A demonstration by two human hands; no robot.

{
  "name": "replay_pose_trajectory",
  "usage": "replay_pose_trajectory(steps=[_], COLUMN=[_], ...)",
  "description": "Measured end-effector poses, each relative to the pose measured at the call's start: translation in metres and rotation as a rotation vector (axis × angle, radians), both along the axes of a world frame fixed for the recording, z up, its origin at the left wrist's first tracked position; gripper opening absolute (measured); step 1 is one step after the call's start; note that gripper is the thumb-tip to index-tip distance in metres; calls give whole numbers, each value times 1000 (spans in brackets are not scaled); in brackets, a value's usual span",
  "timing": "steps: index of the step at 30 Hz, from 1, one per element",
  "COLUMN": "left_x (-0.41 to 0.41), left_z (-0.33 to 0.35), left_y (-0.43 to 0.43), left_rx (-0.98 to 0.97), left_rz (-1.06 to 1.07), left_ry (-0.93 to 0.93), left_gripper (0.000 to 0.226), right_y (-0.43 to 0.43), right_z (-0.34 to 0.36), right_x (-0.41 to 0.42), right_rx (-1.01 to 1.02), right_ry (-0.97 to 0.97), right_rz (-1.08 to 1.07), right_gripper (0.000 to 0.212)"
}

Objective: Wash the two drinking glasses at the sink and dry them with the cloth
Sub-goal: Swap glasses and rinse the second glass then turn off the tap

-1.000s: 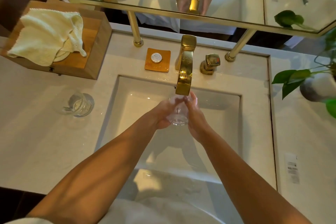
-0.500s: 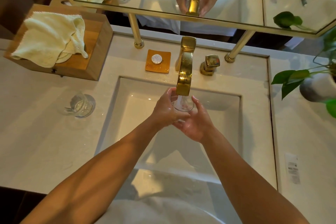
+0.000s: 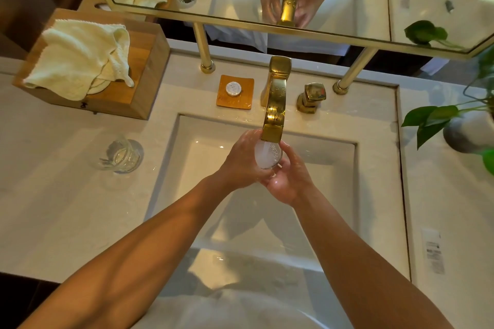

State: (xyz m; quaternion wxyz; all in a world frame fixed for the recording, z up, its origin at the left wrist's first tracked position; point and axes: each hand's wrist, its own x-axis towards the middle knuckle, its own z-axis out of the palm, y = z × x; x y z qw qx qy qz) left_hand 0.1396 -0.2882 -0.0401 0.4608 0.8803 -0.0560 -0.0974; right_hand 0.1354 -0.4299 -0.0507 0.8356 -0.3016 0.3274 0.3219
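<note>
Glass (image 3: 268,155) beneath spout (image 3: 272,129) edge, gripped by left hand (image 3: 240,165) and right hand (image 3: 290,181).

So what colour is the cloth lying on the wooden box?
Pale creamy yellow, plain and unpatterned: the cloth shows best in the head view, draped over the wooden box.

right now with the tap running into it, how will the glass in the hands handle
Probably slippery: the glass is smooth, with frothy water from the tap filling it. Likely heavier than it looks while full, so the left hand round it and right hand cupping its base seem wise. Fragile, probably: a knock on the hard sink wall could chip it.
</note>
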Motion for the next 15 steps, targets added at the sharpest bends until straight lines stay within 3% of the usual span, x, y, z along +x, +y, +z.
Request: replay_pose_trajectory(steps=[4,7,10,15], left_x=[-2,-4,-6,-10], left_z=[0,2,0,-2], left_y=[-2,-4,-3,-3], left_rx=[-6,-113,-218,-231], left_rz=[18,120,169,145], left_ry=[11,113,225,253], left_gripper=[76,75,75,76], right_y=[-1,-1,-2,-3], right_z=[-1,-3,-2,7], right_x=[0,-1,-1,3], right_rx=[4,-29,-38,-40], right_ry=[17,56,39,-3], right_rz=[-3,-11,51,177], right_gripper=[62,56,49,37])
